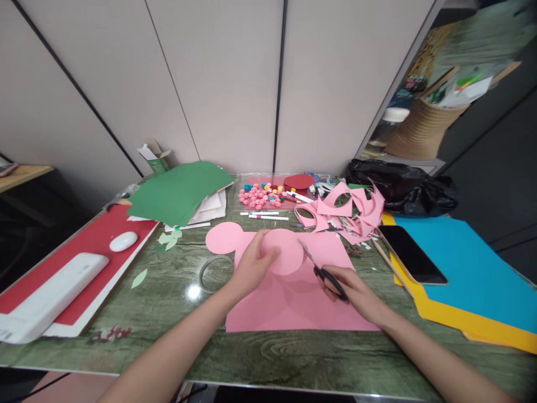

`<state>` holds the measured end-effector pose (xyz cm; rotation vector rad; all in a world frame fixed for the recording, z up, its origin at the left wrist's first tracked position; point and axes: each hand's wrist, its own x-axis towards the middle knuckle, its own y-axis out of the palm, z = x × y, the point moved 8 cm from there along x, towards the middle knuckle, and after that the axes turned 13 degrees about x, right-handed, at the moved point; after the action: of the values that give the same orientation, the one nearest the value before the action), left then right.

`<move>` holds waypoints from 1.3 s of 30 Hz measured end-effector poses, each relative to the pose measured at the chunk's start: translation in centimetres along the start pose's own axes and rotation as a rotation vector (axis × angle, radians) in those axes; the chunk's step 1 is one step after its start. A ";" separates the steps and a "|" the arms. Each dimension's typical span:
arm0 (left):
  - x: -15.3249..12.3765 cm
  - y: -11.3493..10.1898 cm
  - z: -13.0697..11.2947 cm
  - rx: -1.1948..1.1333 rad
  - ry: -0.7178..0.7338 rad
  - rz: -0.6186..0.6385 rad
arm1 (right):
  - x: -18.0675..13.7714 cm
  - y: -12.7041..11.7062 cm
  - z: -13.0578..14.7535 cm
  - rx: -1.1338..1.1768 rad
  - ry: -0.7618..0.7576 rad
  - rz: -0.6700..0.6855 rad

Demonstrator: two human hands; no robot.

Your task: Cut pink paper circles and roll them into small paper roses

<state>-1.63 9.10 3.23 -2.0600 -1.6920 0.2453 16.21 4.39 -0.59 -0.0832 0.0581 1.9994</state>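
Note:
My left hand pinches the left side of a pink paper circle, held above a large pink paper sheet. In my right hand is a pair of scissors with black handles, fingers in the loops. The blade tips point up and left, close to the circle's right edge; whether they touch it I cannot tell. Another pink paper circle lies on the table at the sheet's upper left corner. Beside the sheet's left edge rests a grey ring.
Pink paper scraps pile up behind the sheet, near a tray of small pink pieces. Green paper and red paper lie left. On the right are a phone, a pencil and blue paper.

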 end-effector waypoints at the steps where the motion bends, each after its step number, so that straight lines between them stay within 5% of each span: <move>1: 0.0 0.0 0.0 0.002 0.005 0.005 | 0.0 0.0 0.0 -0.004 0.000 0.003; 18: 0.6 -0.4 0.0 0.018 0.038 0.110 | 0.1 -0.2 0.8 -0.098 0.013 0.054; 28: 1.0 0.1 2.8 -0.197 -0.124 -0.002 | -0.2 -1.6 1.0 -0.090 -0.026 0.029; 39: 0.7 0.1 1.7 -0.124 -0.070 -0.053 | -0.1 -1.4 1.0 -0.104 -0.049 0.002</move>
<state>-2.11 10.19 1.78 -2.1136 -1.8432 0.2019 17.47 4.98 0.45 -0.1008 -0.0774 2.0054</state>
